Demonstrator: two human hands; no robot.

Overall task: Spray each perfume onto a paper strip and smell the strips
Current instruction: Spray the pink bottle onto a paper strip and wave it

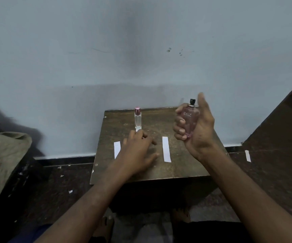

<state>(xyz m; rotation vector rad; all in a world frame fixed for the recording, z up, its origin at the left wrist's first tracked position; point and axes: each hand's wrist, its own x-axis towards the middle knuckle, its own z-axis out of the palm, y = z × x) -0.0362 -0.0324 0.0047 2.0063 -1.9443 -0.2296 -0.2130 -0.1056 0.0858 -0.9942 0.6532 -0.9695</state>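
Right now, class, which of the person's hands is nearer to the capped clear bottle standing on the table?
Left. The left hand lies on the table just in front of the clear bottle, while the right hand is raised off to its right, gripping the pink bottle.

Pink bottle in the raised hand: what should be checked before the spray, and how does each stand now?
1. Right hand has a firm grip on the pink bottle: ok.
2. Cap off, black nozzle bare: ok.
3. Thumb on the nozzle: not ok, it stands beside it.
4. Nozzle aimed at a strip: cannot tell.
5. Right strip lies flat and free on the table: ok.
6. Left hand out of the spray path: cannot tell; it rests between the strips, partly over the left strip.
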